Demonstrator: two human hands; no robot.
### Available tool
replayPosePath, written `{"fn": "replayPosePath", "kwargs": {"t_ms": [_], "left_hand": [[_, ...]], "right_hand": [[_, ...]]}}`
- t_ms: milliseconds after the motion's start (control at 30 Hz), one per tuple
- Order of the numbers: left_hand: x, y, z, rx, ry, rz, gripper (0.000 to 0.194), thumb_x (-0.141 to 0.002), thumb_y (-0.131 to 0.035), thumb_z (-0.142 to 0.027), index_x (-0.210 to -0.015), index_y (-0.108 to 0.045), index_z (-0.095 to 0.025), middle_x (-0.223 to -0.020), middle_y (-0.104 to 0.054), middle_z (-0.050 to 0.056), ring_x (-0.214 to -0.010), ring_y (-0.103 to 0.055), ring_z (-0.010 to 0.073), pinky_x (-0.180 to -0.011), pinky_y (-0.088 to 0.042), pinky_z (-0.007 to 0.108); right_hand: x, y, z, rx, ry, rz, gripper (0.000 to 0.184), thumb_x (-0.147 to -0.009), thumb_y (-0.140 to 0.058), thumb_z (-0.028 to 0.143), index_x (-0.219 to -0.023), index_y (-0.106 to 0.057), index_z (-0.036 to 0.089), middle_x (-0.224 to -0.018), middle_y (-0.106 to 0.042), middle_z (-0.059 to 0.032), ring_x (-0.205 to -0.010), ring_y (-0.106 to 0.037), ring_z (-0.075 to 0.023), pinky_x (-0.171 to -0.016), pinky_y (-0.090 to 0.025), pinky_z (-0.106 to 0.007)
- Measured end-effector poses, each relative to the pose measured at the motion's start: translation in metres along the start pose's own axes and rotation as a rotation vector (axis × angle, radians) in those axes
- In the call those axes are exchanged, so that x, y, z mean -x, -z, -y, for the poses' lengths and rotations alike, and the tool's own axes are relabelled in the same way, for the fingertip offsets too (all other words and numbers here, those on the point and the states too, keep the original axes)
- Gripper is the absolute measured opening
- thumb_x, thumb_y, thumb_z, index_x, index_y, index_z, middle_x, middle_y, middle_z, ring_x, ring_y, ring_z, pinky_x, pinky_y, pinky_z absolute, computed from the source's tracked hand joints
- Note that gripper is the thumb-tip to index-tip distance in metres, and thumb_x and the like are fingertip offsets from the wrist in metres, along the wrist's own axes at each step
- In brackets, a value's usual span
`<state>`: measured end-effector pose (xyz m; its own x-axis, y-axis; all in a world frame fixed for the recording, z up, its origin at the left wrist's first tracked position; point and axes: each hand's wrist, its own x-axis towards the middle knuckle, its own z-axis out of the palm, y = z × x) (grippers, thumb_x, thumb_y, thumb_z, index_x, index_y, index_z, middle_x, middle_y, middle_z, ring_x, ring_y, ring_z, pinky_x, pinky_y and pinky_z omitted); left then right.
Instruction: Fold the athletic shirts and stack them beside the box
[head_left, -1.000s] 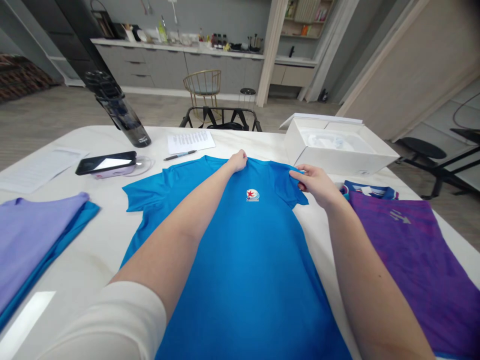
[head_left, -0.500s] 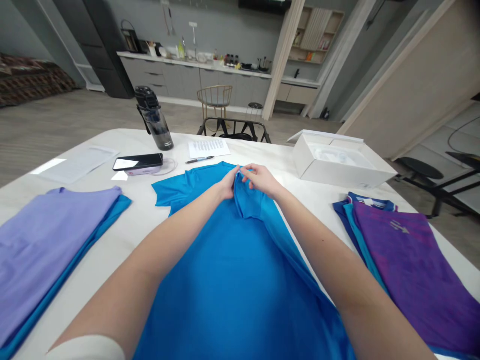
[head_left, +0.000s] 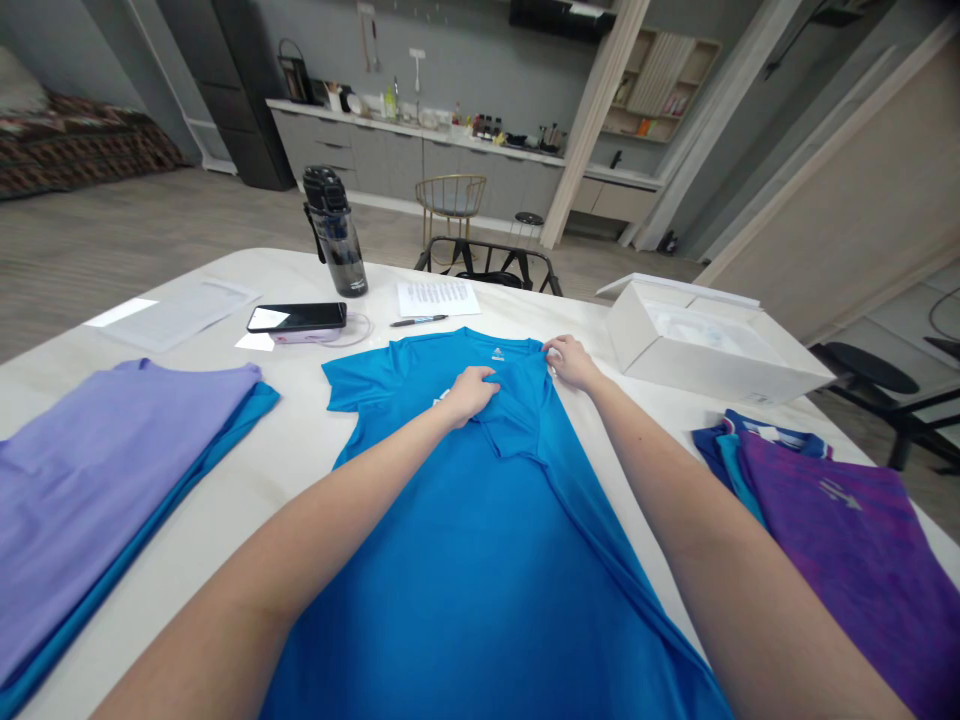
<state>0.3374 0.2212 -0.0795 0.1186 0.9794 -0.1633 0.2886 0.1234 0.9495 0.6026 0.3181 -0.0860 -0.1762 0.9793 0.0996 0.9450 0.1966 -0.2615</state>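
Observation:
A blue T-shirt (head_left: 457, 560) lies spread over the table with its neckline at the far end. Its right sleeve is folded inward across the chest, while the left sleeve sticks out flat. My left hand (head_left: 471, 393) is closed on the shirt's fabric at the chest, by the folded sleeve. A small white print peeks out beside its wrist. At the right shoulder edge, my right hand (head_left: 568, 360) pinches the cloth between thumb and fingers. A small light logo shows inside the neckline.
Folded purple shirts (head_left: 862, 540) lie at right, a lilac shirt (head_left: 142, 440) on a blue one at left. Behind stand a white box (head_left: 705, 350), a dark bottle (head_left: 341, 240), a phone (head_left: 296, 317), a pen (head_left: 418, 321) and a printed sheet (head_left: 439, 298) on the white table (head_left: 247, 460).
My hands have moved apart from the neckline: the left toward me onto the chest, the right out to the shoulder. The neckline now shows, and the folded sleeve lies flatter.

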Motion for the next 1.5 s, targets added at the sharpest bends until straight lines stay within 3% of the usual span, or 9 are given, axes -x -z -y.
{"fn": "replayPosePath", "kwargs": {"t_ms": [133,300,533,767,900,1000,1167,1367,1500], "left_hand": [[0.006,0.01,-0.017,0.085,-0.143,0.022,0.025,-0.088,-0.059,-0.025,-0.106,-0.076,-0.022,-0.103,-0.077,0.006,-0.097,-0.068,0.0246,-0.087,-0.055,0.036],[-0.007,0.048,-0.045,0.153,0.073,0.019,0.03,-0.084,-0.068,-0.025,-0.113,-0.072,-0.022,-0.07,-0.066,0.002,-0.063,-0.06,0.0172,-0.059,-0.049,0.029],[-0.032,0.082,0.002,-0.295,0.082,-0.216,0.018,-0.084,-0.063,-0.016,-0.099,-0.074,-0.017,-0.091,-0.072,0.01,-0.086,-0.067,0.0245,-0.081,-0.054,0.036],[0.0,0.066,0.012,-0.871,-0.339,-0.335,0.04,-0.097,-0.042,-0.015,-0.132,-0.061,-0.018,-0.131,-0.064,0.017,-0.123,-0.058,0.0318,-0.104,-0.046,0.045],[0.019,0.047,0.009,-0.942,-0.572,-0.094,0.042,-0.102,-0.035,-0.019,-0.136,-0.061,-0.019,-0.145,-0.056,0.015,-0.136,-0.051,0.028,-0.118,-0.034,0.043],[0.025,0.035,0.018,-0.908,-0.495,0.061,0.05,-0.105,-0.038,-0.042,-0.147,-0.054,-0.021,-0.159,-0.045,0.014,-0.149,-0.038,0.0305,-0.125,-0.024,0.046],[0.027,0.03,0.033,-0.964,-0.324,0.116,0.069,-0.1,-0.035,-0.064,-0.16,-0.038,-0.028,-0.17,-0.024,0.006,-0.159,-0.015,0.033,-0.128,-0.01,0.052],[0.029,0.028,0.037,-1.011,-0.369,0.048,0.07,-0.101,-0.029,-0.064,-0.161,-0.037,-0.028,-0.17,-0.024,0.006,-0.159,-0.015,0.0322,-0.128,-0.009,0.05],[0.031,0.027,0.039,-1.024,-0.376,0.031,0.069,-0.101,-0.029,-0.064,-0.16,-0.038,-0.03,-0.17,-0.026,0.004,-0.158,-0.017,0.031,-0.128,-0.01,0.049]], "right_hand": [[-0.009,0.013,0.007,-0.079,0.009,-0.069,0.029,-0.09,-0.053,0.024,-0.109,-0.072,0.016,-0.122,-0.062,-0.0141,-0.117,-0.056,-0.0274,-0.107,-0.043,-0.04],[-0.023,0.033,0.024,-0.038,-0.113,-0.076,0.035,-0.094,-0.04,0.022,-0.1,-0.072,0.011,-0.114,-0.066,-0.0182,-0.102,-0.06,-0.0268,-0.094,-0.047,-0.036],[-0.026,0.009,0.047,0.056,-0.19,0.033,0.031,-0.094,-0.048,0.023,-0.115,-0.069,0.016,-0.126,-0.061,-0.0173,-0.108,-0.062,-0.0286,-0.094,-0.048,-0.039],[0.01,-0.008,0.059,0.094,-0.179,-0.216,0.044,-0.101,-0.046,0.04,-0.14,-0.053,0.023,-0.138,-0.055,-0.018,-0.124,-0.053,-0.037,-0.099,-0.046,-0.055],[0.037,-0.012,0.068,0.046,-0.031,-0.191,0.042,-0.105,-0.035,0.042,-0.128,-0.061,0.02,-0.138,-0.06,-0.0163,-0.127,-0.054,-0.0325,-0.107,-0.042,-0.053],[0.052,-0.017,0.072,0.021,0.008,-0.056,0.054,-0.106,-0.031,0.051,-0.144,-0.052,0.021,-0.152,-0.053,-0.0135,-0.139,-0.046,-0.0307,-0.118,-0.031,-0.058],[0.063,-0.023,0.073,0.077,-0.12,0.146,0.073,-0.103,-0.021,0.066,-0.165,-0.023,0.027,-0.172,-0.018,-0.0058,-0.157,-0.019,-0.0311,-0.122,-0.008,-0.071],[0.074,-0.021,0.082,0.139,-0.153,0.019,0.07,-0.104,-0.022,0.062,-0.165,-0.024,0.029,-0.171,-0.02,-0.0063,-0.157,-0.016,-0.0346,-0.118,-0.005,-0.077],[0.095,-0.019,0.094,0.079,-0.059,0.083,0.065,-0.105,-0.024,0.062,-0.162,-0.03,0.033,-0.171,-0.022,-0.0056,-0.156,-0.021,-0.0338,-0.117,-0.013,-0.077]]}}
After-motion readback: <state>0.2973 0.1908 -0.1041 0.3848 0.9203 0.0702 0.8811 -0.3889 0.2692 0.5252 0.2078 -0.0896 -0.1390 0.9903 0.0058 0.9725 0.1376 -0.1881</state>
